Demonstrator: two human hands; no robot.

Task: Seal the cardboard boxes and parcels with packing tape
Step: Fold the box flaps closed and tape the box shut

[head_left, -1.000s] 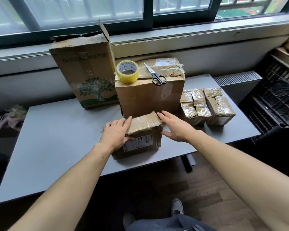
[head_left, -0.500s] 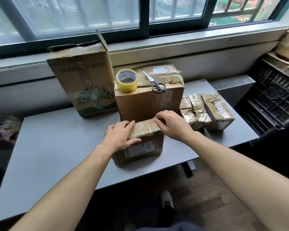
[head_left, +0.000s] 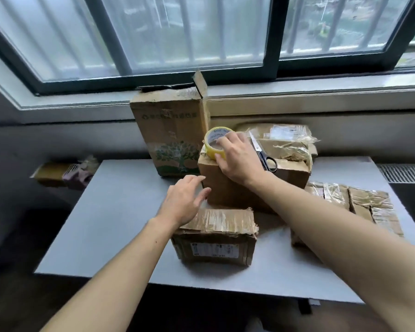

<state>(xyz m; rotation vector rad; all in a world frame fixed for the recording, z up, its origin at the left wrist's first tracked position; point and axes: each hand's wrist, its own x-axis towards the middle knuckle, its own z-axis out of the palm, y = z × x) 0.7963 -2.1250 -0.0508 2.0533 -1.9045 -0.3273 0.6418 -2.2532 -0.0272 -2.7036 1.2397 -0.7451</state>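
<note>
1. Right hand (head_left: 237,161): grip closed on the yellow tape roll (head_left: 213,150). The fingers curl over its top rim and the thumb lies on the near side.
2. The tape roll sits at the left front corner on top of the middle box (head_left: 290,176). Whether it is lifted clear of the cardboard cannot be told.
3. Left hand (head_left: 185,202): grip slack and holding nothing, fingers loosely spread. It is over the back left corner of the small box (head_left: 216,240); contact with the box cannot be told.
4. The small box is nearest on the grey counter (head_left: 106,224), just in front of the middle box. Its top is covered in wrinkled tape and there is a printed label on its front face.
5. Scissors (head_left: 266,159) lie on the middle box just right of the right hand, beside a taped parcel (head_left: 285,140).
6. A tall box (head_left: 170,135) stands behind on the left, with its top flap up.
7. Several taped parcels (head_left: 369,204) lie on the counter to the right.
</note>
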